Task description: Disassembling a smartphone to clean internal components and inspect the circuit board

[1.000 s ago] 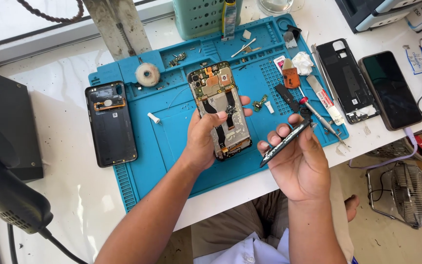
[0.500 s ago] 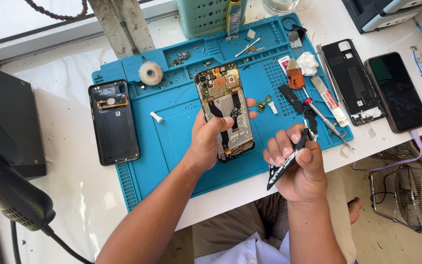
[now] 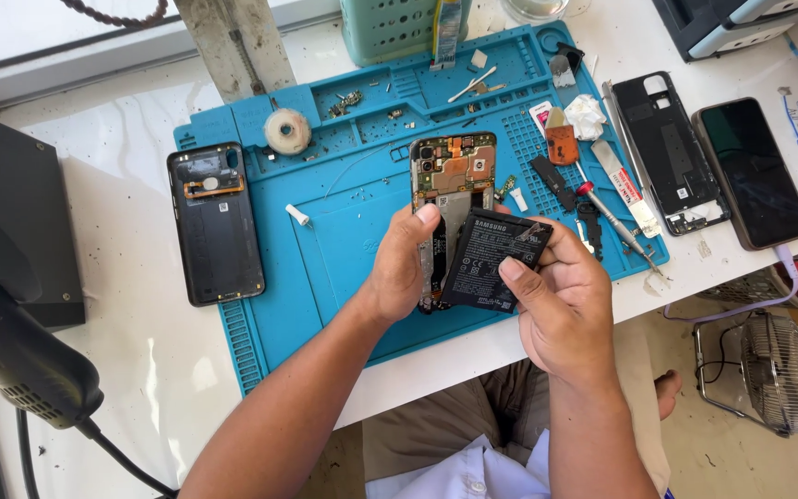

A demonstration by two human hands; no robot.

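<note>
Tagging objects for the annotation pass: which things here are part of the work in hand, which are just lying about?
In hand:
left hand steadying the opened phone
right hand holding the black battery
blue mat underneath

Lying about:
black back cover
tape roll
red-tipped screwdriver
black frame
dark phone
green basket

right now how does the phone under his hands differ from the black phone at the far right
The opened phone lies on the blue mat with its back off and its circuit board bare; the black phone lies on the white table, closed, showing a dark glossy face. The left hand holds the opened one; nothing touches the black one, which has a cable at its end. Both lie flat.
</note>
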